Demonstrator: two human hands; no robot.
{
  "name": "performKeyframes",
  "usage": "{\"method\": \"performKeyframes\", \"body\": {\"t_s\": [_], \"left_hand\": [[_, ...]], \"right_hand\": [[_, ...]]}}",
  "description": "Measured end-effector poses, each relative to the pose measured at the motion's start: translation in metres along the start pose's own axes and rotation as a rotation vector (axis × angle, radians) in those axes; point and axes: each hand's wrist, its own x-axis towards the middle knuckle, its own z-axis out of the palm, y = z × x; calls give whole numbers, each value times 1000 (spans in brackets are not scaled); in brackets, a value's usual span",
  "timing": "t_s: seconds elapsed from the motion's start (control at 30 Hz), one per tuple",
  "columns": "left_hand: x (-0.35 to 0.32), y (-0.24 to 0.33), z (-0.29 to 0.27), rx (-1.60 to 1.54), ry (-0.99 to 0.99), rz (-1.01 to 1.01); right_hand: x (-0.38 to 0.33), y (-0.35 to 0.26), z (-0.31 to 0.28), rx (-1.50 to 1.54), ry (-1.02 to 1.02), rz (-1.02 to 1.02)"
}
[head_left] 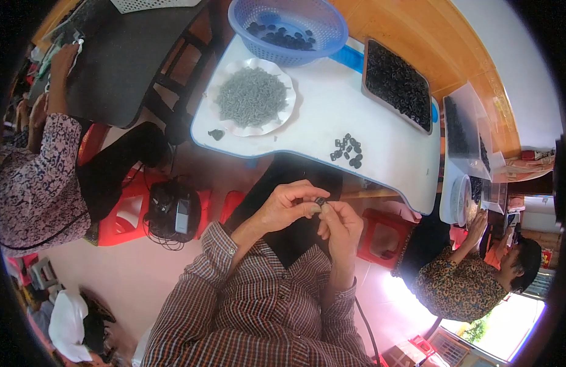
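Note:
My left hand (286, 207) pinches a small black part (320, 200) between thumb and forefinger, above my lap and off the table's near edge. Close against it, my right hand (342, 227) has its thumb and fingers pressed together at the part; whatever they grip is too small to make out. On the white table (313, 116) ahead lies a loose pile of similar black parts (346, 150). To its left, a white scalloped plate (290, 104) holds a heap of small grey-clear pieces (251, 96).
A blue basket (243, 38) with black parts stands at the table's far side. A metal tray (381, 103) full of black parts sits far right. Red stools (384, 237) flank me. One person (472, 281) works at right, another (44, 177) at a dark table (121, 61) left.

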Motion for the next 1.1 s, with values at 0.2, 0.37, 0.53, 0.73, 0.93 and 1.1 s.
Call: {"method": "performKeyframes", "body": {"t_s": [0.2,0.37,0.53,0.73,0.93,1.1], "left_hand": [[1,-3,1,-184,32,-64],[-1,-3,1,-208,30,-74],[0,-1,3,-222,19,-69],[-1,-3,3,-197,14,-42],[0,3,2,-67,5,-25],[0,3,2,-24,3,-7]], "right_hand": [[1,-1,-3,60,-49,18],[2,1,-5,83,-85,19],[1,2,-6,127,-87,10],[0,-4,1,32,-18,10],[-1,-6,-1,-86,-14,0],[-2,-5,-1,-122,-7,-6]]}}
